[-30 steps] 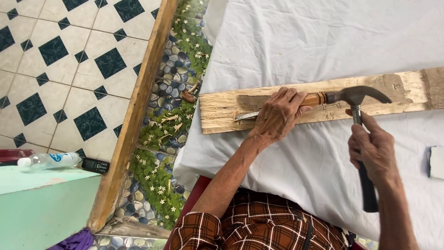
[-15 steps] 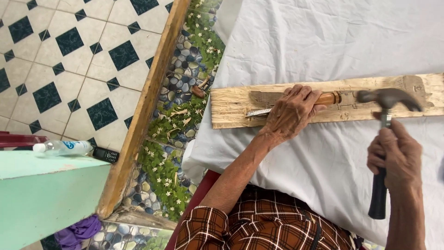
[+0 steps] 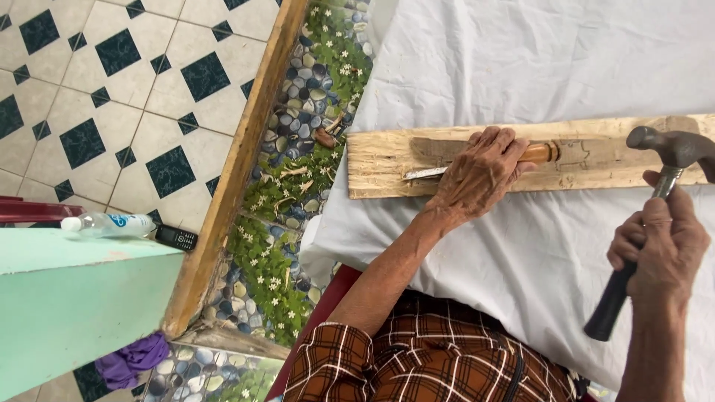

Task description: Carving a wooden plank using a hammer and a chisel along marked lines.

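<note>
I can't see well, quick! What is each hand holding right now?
Left hand: closed around the chisel, which lies on the wooden plank.
Right hand: closed around the hammer handle.

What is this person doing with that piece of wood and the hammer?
A person is chiselling a rough pale wooden plank that lies on a white cloth. The left hand grips a wooden-handled metal chisel flat against the plank, blade pointing left. The right hand holds a black-handled claw hammer, its head off to the right of the chisel's handle end, not touching it.
</note>
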